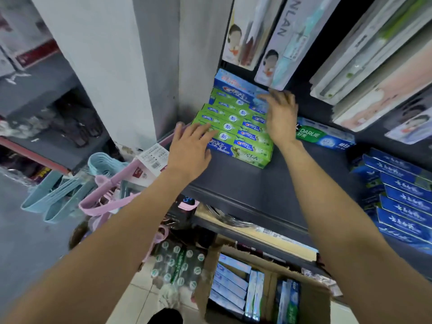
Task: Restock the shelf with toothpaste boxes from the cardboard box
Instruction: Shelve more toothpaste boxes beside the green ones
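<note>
A stack of green toothpaste boxes [243, 134] lies on the dark shelf [252, 190], with a blue toothpaste box [236, 86] at its far end. My left hand [190, 149] rests with spread, straight fingers on the near left end of the green stack. My right hand [280, 113] lies with straight fingers against the right side of the stack, fingertips touching the blue box. Below the shelf stands an open cardboard box [264, 291] holding several more toothpaste boxes.
A single Darlie toothpaste box [327, 136] lies to the right of the stack. Dark blue boxes [402, 197] fill the shelf's right end. Toothbrush packs [275, 40] hang above. Pink and blue hangers [77, 190] stand at the left, bottled water [177, 265] on the floor.
</note>
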`<state>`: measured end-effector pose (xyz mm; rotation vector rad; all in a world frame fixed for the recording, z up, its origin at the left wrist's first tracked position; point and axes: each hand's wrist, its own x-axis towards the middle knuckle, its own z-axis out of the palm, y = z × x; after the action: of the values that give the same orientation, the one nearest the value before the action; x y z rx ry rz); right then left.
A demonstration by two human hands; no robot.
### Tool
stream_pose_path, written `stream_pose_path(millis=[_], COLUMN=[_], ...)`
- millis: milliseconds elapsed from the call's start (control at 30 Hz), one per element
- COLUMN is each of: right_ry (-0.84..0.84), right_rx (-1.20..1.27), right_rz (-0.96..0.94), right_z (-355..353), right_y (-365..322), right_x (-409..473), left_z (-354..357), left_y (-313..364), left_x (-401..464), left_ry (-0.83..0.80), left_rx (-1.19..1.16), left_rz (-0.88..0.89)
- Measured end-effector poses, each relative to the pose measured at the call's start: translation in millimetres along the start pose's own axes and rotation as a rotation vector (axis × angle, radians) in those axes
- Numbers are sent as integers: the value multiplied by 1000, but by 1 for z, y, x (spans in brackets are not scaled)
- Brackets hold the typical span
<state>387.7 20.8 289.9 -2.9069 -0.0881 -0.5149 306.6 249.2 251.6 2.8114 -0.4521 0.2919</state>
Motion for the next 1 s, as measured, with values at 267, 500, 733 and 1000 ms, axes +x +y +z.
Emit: stream_pose_path(millis=[267,500,733,1000], right_ry=[119,-181,-1007,-941], right_rx=[287,439,200,196], right_rz=[57,74,237,501], right_z=[-30,-65,-22,126], right_y=[-36,-15,103,170], right_x=[-90,-295,-462,-546], left_z=[-15,-32,76,293], left_y=[21,75,138,179], left_x=[-25,-153,-269,-289], left_ry=[86,271,-447,-767], left_rx=[-139,-394,-261,-171], left_rz=[51,306,412,30])
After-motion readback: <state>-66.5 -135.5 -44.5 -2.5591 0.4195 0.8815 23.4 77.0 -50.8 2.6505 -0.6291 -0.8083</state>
